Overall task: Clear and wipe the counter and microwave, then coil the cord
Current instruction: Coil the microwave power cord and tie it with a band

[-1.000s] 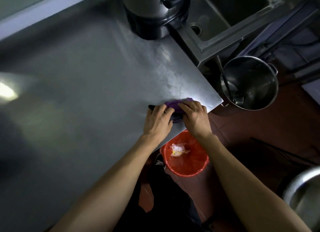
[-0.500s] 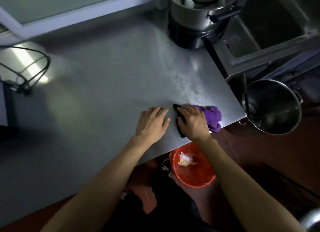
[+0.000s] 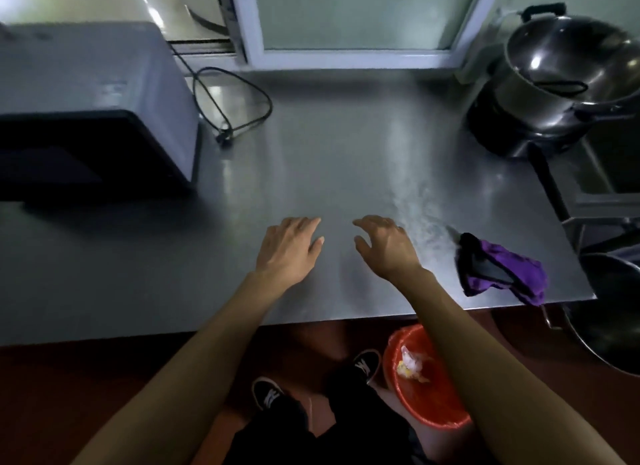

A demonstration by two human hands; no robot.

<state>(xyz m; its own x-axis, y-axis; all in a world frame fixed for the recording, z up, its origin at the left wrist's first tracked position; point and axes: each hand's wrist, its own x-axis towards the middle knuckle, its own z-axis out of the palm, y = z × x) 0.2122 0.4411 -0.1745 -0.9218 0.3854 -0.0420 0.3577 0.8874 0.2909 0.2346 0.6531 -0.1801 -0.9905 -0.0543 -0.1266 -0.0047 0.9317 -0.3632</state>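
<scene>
Wiping apparently finished or paused: purple cloth (image 3: 502, 272) dropped at the counter (image 3: 346, 159) corner, right of both hands and touching neither. Left hand (image 3: 289, 248) flat and relaxed, right hand (image 3: 386, 244) loosely spread, both empty over bare steel. Probably next: reaching left and back to the loose cord (image 3: 239, 100) beside the microwave (image 3: 93, 93) for coiling. No readable writing or brand anywhere.

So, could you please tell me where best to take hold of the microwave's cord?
Probably at the plug, where the cord loop's two strands meet on the counter. Come from the right with the left hand; the microwave blocks the other side.
</scene>
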